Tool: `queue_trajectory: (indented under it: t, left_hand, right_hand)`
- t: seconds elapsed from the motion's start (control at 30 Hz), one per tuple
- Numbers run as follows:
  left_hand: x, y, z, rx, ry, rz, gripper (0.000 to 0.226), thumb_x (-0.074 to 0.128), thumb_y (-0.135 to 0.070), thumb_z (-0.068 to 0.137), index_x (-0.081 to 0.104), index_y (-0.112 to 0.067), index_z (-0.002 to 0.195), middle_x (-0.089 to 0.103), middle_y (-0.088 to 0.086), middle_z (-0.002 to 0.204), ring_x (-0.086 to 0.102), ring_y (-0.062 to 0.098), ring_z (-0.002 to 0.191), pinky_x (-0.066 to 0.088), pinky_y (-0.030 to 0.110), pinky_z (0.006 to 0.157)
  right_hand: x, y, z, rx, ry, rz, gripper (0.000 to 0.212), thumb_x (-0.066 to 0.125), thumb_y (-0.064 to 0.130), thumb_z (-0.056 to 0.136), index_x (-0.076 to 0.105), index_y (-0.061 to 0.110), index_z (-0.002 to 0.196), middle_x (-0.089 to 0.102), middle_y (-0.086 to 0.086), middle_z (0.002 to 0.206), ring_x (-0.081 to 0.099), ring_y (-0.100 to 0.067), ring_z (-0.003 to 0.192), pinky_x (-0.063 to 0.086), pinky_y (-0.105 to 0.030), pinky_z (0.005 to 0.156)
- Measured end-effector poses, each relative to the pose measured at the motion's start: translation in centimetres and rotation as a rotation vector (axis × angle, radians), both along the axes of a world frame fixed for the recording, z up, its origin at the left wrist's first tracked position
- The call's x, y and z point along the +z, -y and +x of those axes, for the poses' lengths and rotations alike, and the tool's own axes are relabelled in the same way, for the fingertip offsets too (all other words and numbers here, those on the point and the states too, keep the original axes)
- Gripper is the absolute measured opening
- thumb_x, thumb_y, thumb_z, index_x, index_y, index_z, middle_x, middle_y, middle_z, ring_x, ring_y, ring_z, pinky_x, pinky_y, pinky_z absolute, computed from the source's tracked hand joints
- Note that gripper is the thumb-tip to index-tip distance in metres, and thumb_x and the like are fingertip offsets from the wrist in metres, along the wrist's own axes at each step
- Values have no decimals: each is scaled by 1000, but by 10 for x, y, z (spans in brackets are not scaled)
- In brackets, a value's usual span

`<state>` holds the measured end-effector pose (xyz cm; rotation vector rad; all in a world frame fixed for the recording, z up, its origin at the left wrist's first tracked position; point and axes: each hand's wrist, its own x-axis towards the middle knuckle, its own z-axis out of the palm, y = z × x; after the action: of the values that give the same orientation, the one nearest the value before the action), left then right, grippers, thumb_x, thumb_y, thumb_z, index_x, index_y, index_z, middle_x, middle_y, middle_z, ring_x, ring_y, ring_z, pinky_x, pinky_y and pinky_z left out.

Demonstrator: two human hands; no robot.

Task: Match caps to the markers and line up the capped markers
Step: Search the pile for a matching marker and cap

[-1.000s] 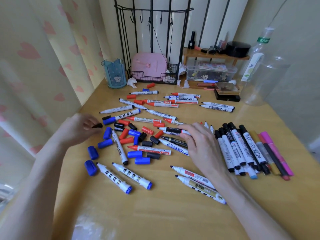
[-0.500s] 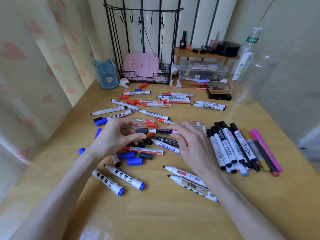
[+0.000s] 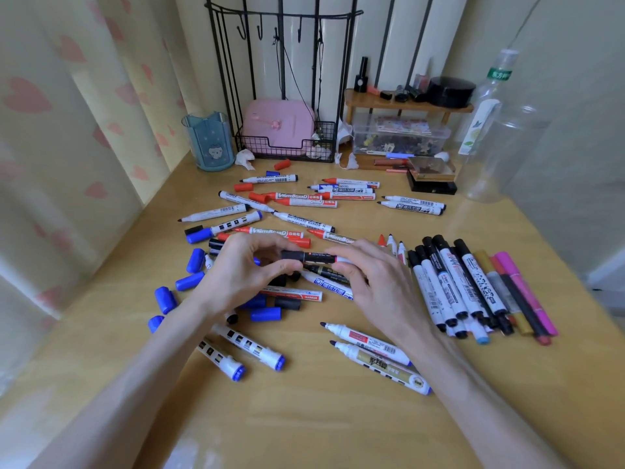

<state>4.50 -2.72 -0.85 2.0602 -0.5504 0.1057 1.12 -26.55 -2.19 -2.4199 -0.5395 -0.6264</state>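
hands: two, left hand and right hand
held marker, pinched by both hands: one
black-capped markers in the row at right: five
pink marker in that row: one
gold marker in that row: one
loose blue caps left of the left hand: four
uncapped black-tipped markers nearest the person: two
blue-ended markers by the left forearm: two
blue pen cup: one
pink case: one
clear plastic bottles: two
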Motion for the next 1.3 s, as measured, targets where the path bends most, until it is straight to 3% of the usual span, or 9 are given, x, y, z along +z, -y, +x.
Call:
queue_trajectory:
  t: [0.2,0.37,0.53,0.67,0.83,0.97,1.17,1.3]
  left_hand:
    - [-2,-16,7,73,42,78,10,79,-27,90,77,-28,100,76,-18,89,70,2,88,47,11,79]
    - [-10,-28,14,67,144,283,18,76,-34,92,70,-47,104,69,-20,105,61,5,105,50,29,93]
    - [-17,-42,24,89,147,349,30,68,-19,100,74,-36,125,63,-14,123,55,9,119,46,33,102]
    - [-6,-59,31,271,169,234,42,55,2,101,75,-28,122,66,-7,114,61,10,102,46,26,87]
    - [-13,-100,51,596,117,367,33,64,-7,96,75,-26,120,71,2,114,65,24,103,51,41,88]
    - [-24,-109,59,614,-25,421,27,77,-24,92,77,-25,119,75,5,115,67,32,108,49,41,87]
    - [-34,-119,62,575,-8,414,32,87,-21,82,71,-28,109,69,3,111,65,20,90,48,37,78]
    - [-30,-127,61,579,-26,318,21,71,-20,98,71,-25,118,69,2,105,67,27,95,53,42,85]
  right_hand:
    - [-5,10,6,-145,-1,37,24,62,15,101,70,25,121,64,9,101,58,-15,91,45,-31,82]
    - [-7,11,8,-172,6,55,23,61,15,101,68,24,121,63,9,101,59,-16,92,50,-38,85]
    - [-8,12,8,-171,-10,56,23,61,17,102,68,25,121,63,10,101,59,-14,93,49,-37,85]
    - [-9,12,8,-179,-14,53,24,62,16,102,67,26,123,62,13,102,57,-12,94,49,-38,87]
    - [-10,9,6,-197,-27,44,24,62,18,102,68,27,123,62,15,104,51,-5,93,46,-32,84]
    - [-10,8,7,-193,-41,34,24,61,19,102,68,28,124,62,15,104,50,-5,93,43,-28,81]
    - [-13,5,6,-193,-43,33,22,61,19,102,69,27,121,61,15,104,49,-10,90,40,-29,77]
    - [-12,5,6,-194,-50,43,23,61,18,101,68,27,121,62,14,104,51,-11,92,41,-29,78]
